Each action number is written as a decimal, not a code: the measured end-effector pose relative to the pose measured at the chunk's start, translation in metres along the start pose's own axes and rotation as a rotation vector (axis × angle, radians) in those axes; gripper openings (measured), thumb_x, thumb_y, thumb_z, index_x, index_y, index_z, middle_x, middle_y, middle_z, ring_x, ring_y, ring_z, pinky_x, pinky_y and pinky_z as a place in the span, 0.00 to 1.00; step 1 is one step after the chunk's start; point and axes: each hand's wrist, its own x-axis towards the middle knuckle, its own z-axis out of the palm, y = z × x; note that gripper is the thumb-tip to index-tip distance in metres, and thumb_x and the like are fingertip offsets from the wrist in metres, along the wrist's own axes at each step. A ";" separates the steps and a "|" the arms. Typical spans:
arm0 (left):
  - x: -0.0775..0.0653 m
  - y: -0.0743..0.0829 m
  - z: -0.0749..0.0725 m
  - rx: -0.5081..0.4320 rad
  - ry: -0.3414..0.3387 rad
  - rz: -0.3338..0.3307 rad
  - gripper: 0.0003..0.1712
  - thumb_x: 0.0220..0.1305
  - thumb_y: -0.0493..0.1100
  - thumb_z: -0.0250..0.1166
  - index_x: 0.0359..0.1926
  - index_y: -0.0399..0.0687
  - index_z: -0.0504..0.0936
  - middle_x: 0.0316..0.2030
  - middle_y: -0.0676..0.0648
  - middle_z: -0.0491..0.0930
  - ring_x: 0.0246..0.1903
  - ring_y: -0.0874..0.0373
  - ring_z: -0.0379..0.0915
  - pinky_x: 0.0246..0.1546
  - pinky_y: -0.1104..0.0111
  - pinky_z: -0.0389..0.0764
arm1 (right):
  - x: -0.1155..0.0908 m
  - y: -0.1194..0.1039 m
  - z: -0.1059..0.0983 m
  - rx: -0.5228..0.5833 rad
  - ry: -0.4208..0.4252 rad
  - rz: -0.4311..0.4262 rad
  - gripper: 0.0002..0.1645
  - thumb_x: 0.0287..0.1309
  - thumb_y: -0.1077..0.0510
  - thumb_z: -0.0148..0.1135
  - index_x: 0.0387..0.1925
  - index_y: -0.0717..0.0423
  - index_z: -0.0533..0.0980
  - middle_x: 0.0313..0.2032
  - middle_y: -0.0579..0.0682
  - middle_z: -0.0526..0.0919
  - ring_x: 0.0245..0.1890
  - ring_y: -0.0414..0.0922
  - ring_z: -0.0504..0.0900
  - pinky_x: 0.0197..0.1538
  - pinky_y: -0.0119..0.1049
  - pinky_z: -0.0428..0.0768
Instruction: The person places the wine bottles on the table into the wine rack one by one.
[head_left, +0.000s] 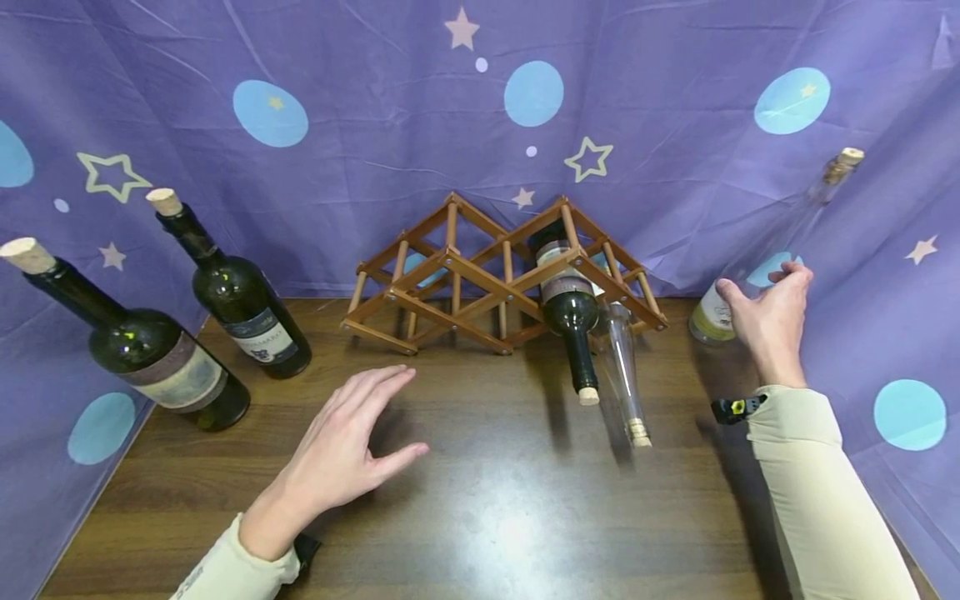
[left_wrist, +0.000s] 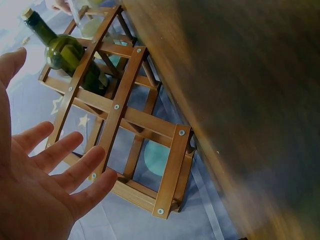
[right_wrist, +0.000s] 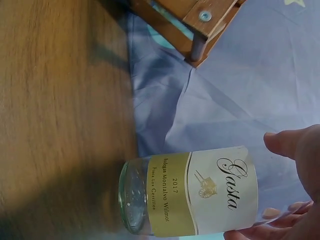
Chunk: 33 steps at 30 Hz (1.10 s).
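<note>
A clear glass bottle (head_left: 712, 318), corked, with a white and yellow-green label (right_wrist: 200, 192), stands upright at the right. My right hand (head_left: 776, 321) is around its body; in the right wrist view the thumb is apart from the glass and fingertips show beyond it. Over the table, my left hand (head_left: 341, 442) holds nothing, its fingers spread and thumb apart. Ahead of it is a wooden wine rack (head_left: 480, 277). A dark green bottle (head_left: 573, 312) lies in the rack's right part, cork toward me. Beside it a second clear bottle (head_left: 621, 358) slopes out, cork also toward me.
Two corked dark bottles stand on the left: one (head_left: 247, 304) near the back, another (head_left: 157, 354) nearer me. A purple cloth (head_left: 390, 108) with stars and blue ovals hangs behind and at both sides of the wooden table (head_left: 480, 467).
</note>
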 end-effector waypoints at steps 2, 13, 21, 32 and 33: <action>0.001 0.000 0.000 0.000 0.009 0.006 0.53 0.60 0.70 0.74 0.77 0.45 0.71 0.72 0.44 0.73 0.70 0.43 0.69 0.68 0.44 0.69 | -0.003 -0.003 -0.002 0.011 0.014 -0.002 0.58 0.62 0.37 0.71 0.79 0.53 0.49 0.66 0.54 0.66 0.64 0.58 0.69 0.67 0.53 0.66; 0.008 0.000 -0.007 -0.003 0.056 0.030 0.51 0.64 0.71 0.69 0.77 0.45 0.71 0.71 0.44 0.73 0.69 0.44 0.69 0.70 0.47 0.68 | -0.023 -0.033 -0.020 0.092 0.064 -0.023 0.53 0.59 0.38 0.74 0.75 0.48 0.55 0.53 0.32 0.67 0.58 0.46 0.73 0.57 0.33 0.70; 0.014 -0.001 -0.012 0.000 0.068 0.031 0.52 0.63 0.70 0.72 0.78 0.45 0.69 0.72 0.44 0.73 0.70 0.45 0.68 0.70 0.48 0.67 | -0.044 -0.058 -0.032 0.184 0.116 -0.087 0.47 0.58 0.44 0.76 0.70 0.46 0.59 0.53 0.30 0.67 0.55 0.39 0.77 0.55 0.28 0.73; 0.027 0.001 -0.015 -0.023 0.088 0.029 0.52 0.61 0.68 0.74 0.78 0.46 0.69 0.72 0.44 0.72 0.71 0.45 0.67 0.70 0.45 0.68 | -0.074 -0.095 -0.049 0.342 0.173 -0.169 0.44 0.56 0.53 0.77 0.68 0.47 0.62 0.57 0.36 0.73 0.51 0.36 0.79 0.49 0.28 0.72; 0.028 0.002 -0.015 -0.025 0.089 0.025 0.52 0.61 0.68 0.74 0.78 0.47 0.69 0.73 0.44 0.72 0.71 0.45 0.67 0.70 0.45 0.68 | -0.077 -0.098 -0.051 0.366 0.173 -0.171 0.44 0.56 0.54 0.77 0.68 0.48 0.62 0.57 0.37 0.73 0.52 0.37 0.79 0.49 0.28 0.72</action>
